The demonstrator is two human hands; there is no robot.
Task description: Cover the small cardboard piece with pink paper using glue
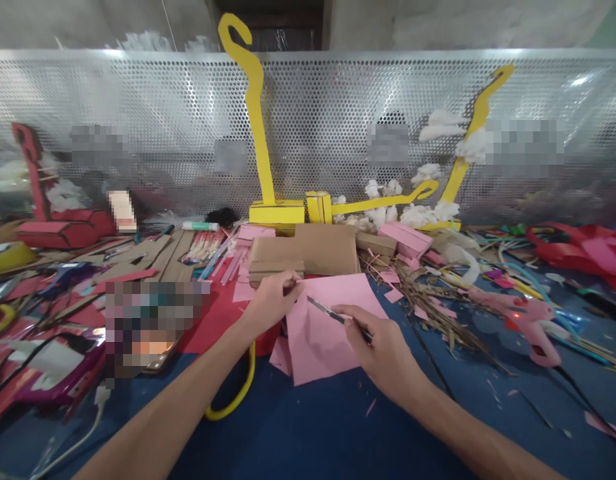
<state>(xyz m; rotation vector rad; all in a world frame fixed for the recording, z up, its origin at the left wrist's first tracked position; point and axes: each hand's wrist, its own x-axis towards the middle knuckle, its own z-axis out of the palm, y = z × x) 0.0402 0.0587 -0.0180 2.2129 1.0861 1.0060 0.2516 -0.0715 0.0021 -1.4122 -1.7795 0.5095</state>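
A pink sheet of paper [328, 353] is in front of me, its upper part close to a brown cardboard piece [328, 243]. My left hand [275, 300] is closed at the sheet's upper left edge, pinching it between thumb and fingers. In my right hand [381, 347] is a craft knife [333, 312], gripped like a pen. Its blade points up and left over the sheet, towards my left fingers; whether the tip touches the paper I cannot tell. A smaller pink scrap [281, 357] shows at the sheet's left edge.
A yellow loop [233, 403] lies below my left wrist. Right of the sheet are dry twigs [448, 320] and a pink glue gun [528, 317] with a lit red light. Yellow hook-topped stands [261, 133] rise before a perforated metal panel [153, 100]. A phone-like device [155, 363] lies left.
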